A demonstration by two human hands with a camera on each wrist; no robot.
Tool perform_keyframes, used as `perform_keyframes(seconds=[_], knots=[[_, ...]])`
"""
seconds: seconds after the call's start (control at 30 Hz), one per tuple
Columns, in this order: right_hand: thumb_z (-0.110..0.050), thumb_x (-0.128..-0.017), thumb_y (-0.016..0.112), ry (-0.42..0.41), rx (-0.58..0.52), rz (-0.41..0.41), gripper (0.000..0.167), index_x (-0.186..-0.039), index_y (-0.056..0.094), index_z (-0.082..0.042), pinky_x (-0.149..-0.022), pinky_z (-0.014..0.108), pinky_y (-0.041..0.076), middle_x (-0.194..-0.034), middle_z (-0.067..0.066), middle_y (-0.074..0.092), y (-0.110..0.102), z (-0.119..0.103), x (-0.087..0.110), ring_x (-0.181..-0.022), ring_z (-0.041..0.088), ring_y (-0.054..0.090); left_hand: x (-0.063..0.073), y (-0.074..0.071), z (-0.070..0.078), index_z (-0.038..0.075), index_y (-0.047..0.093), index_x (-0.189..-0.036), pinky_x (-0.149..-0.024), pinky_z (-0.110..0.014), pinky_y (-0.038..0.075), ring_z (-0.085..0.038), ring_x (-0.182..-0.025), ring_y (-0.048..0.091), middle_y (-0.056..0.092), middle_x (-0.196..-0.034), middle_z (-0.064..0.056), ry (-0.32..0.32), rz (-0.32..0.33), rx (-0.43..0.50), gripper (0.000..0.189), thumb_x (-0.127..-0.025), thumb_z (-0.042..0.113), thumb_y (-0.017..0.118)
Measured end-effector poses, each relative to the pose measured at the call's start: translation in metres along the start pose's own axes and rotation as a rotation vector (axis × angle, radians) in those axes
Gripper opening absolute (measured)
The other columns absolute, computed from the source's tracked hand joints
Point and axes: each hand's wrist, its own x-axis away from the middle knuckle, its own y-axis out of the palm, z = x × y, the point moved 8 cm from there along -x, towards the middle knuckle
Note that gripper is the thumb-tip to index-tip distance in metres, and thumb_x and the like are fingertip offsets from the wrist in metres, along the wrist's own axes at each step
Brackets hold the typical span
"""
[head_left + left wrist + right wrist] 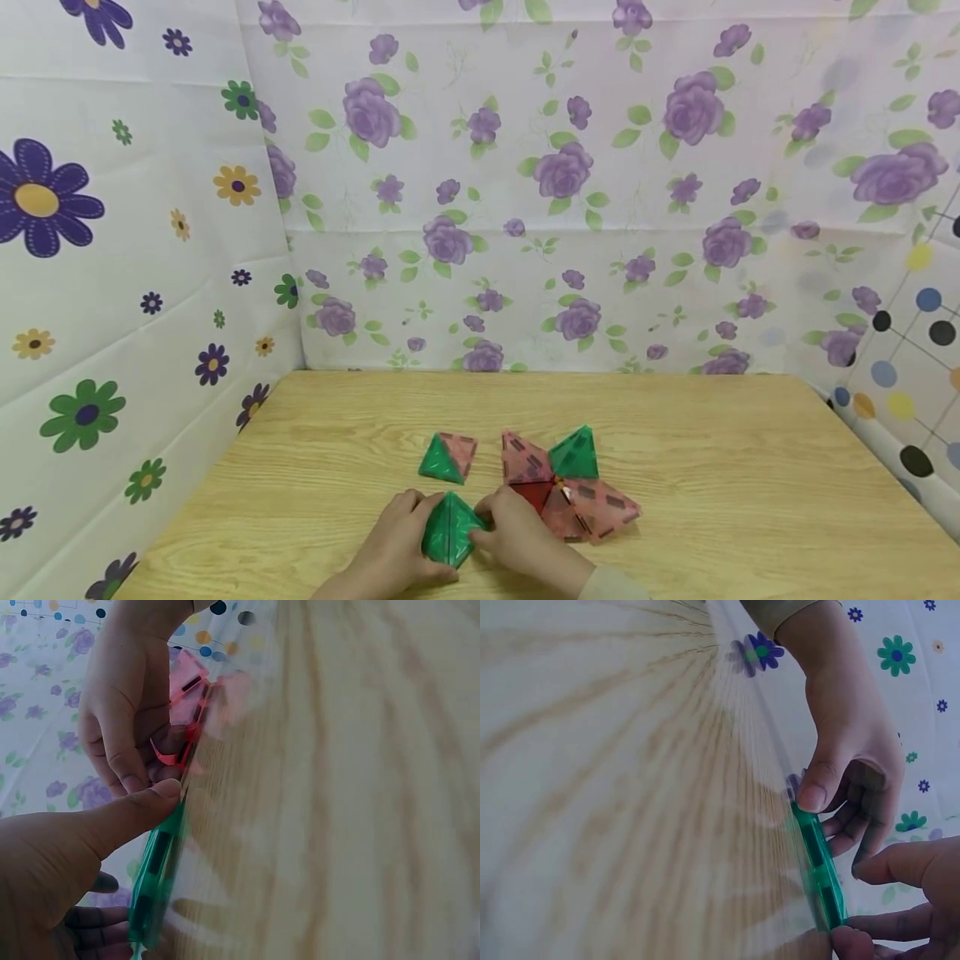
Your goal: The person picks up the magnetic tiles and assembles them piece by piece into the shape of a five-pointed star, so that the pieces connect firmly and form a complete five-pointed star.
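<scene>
Two translucent green triangular magnetic tiles [448, 533] lie edge to edge on the table, a seam down their middle. My left hand [396, 537] holds them from the left, fingers at the top edge and thumb along the bottom. On the right corner, the thumb and fingers of my right hand [521, 533] pinch the tile. Seen from the left wrist, the green tiles [155, 874] are nearly flat to the wood, with the left thumb on their near end. Dark strips show along the green edge [821, 859] in the right wrist view.
Behind my hands sits a square of one green and one pink tile [459, 450]. Right of my right hand spreads a flower-like group of pink tiles [603, 504], a red tile [531, 494] and a green tile [577, 454]. Flower-printed cloth [525, 200] stands behind the wooden table [712, 458].
</scene>
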Motion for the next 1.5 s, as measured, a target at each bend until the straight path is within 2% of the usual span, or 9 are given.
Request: perform_keyframes(seconds=[0.17, 0.47, 0.77, 0.97, 1.1, 1.17, 1.23, 1.37, 1.5], knots=[[-0.013, -0.087, 0.068, 0.035, -0.103, 0.0, 0.02, -0.102, 0.067, 0.0, -0.064, 0.024, 0.049, -0.088, 0.002, 0.064, -0.001, 0.002, 0.0, -0.073, 0.007, 0.058, 0.003, -0.002, 0.002, 0.007, 0.045, -0.14, -0.085, -0.039, 0.051, -0.019, -0.1, 0.051, 0.054, -0.113, -0.006, 0.035, 0.023, 0.009, 0.098, -0.062, 0.053, 0.084], [-0.004, -0.092, 0.061, 0.071, -0.325, 0.023, 0.018, -0.108, 0.066, 0.002, -0.056, 0.023, 0.051, -0.086, 0.005, 0.065, -0.006, 0.013, -0.003, -0.06, 0.014, 0.063, 0.004, -0.008, 0.006, 0.01, 0.043, -0.142, -0.091, -0.046, 0.051, -0.029, -0.114, 0.051, 0.052, -0.125, -0.014, 0.067, 0.061, 0.019, 0.093, -0.067, 0.044, 0.085], [-0.007, -0.095, 0.058, 0.091, -0.632, 0.002, 0.024, -0.113, 0.064, 0.007, -0.058, 0.027, 0.055, -0.076, 0.007, 0.064, -0.015, 0.02, -0.004, -0.057, 0.008, 0.061, 0.008, -0.019, 0.017, 0.016, 0.047, -0.139, -0.088, -0.04, 0.052, -0.024, -0.116, 0.049, 0.049, -0.128, -0.007, 0.184, 0.234, -0.019, 0.082, -0.069, 0.035, 0.086], [-0.008, -0.095, 0.058, 0.078, -0.709, 0.009, 0.028, -0.116, 0.061, 0.011, -0.064, 0.027, 0.057, -0.08, 0.006, 0.065, -0.024, 0.017, -0.003, -0.061, 0.007, 0.063, 0.013, -0.029, 0.025, 0.015, 0.049, -0.136, -0.087, -0.038, 0.054, -0.023, -0.117, 0.05, 0.051, -0.129, -0.008, 0.272, 0.38, -0.014, 0.082, -0.065, 0.03, 0.088], [-0.009, -0.095, 0.057, 0.079, -0.742, 0.023, 0.031, -0.119, 0.059, 0.012, -0.065, 0.023, 0.057, -0.087, 0.008, 0.065, -0.033, 0.015, 0.0, -0.065, 0.007, 0.064, 0.011, -0.034, 0.029, 0.015, 0.049, -0.136, -0.09, -0.04, 0.053, -0.024, -0.121, 0.049, 0.049, -0.133, -0.008, 0.276, 0.401, 0.043, 0.08, -0.067, 0.027, 0.088], [-0.008, -0.096, 0.057, 0.079, -0.75, 0.034, 0.032, -0.12, 0.058, 0.013, -0.065, 0.021, 0.057, -0.09, 0.009, 0.065, -0.038, 0.015, 0.002, -0.067, 0.007, 0.064, 0.009, -0.036, 0.029, 0.015, 0.05, -0.136, -0.092, -0.04, 0.053, -0.025, -0.122, 0.05, 0.049, -0.134, -0.008, 0.252, 0.39, 0.104, 0.076, -0.07, 0.026, 0.086], [-0.008, -0.096, 0.056, 0.079, -0.759, 0.041, 0.032, -0.121, 0.057, 0.013, -0.065, 0.02, 0.056, -0.092, 0.009, 0.064, -0.044, 0.015, 0.005, -0.068, 0.006, 0.064, 0.006, -0.039, 0.028, 0.012, 0.05, -0.135, -0.091, -0.039, 0.054, -0.026, -0.117, 0.055, 0.052, -0.132, -0.008, 0.216, 0.376, 0.222, 0.069, -0.075, 0.021, 0.082], [-0.008, -0.097, 0.055, 0.077, -0.766, 0.047, 0.033, -0.122, 0.056, 0.013, -0.065, 0.02, 0.056, -0.089, 0.006, 0.065, -0.054, 0.017, 0.012, -0.068, 0.006, 0.064, -0.003, -0.043, 0.019, 0.005, 0.056, -0.128, -0.085, -0.027, 0.056, -0.021, -0.102, 0.063, 0.06, -0.122, -0.01, 0.074, 0.34, 0.598, 0.043, -0.088, 0.012, 0.069], [-0.009, -0.096, 0.057, 0.084, -0.763, 0.053, 0.034, -0.123, 0.056, 0.012, -0.065, 0.021, 0.056, -0.086, 0.003, 0.066, -0.062, 0.019, 0.02, -0.067, 0.008, 0.064, -0.013, -0.038, 0.011, -0.004, 0.058, -0.122, -0.081, -0.023, 0.056, -0.014, -0.09, 0.063, 0.063, -0.111, -0.015, -0.075, 0.248, 0.964, 0.031, -0.093, 0.007, 0.06]])
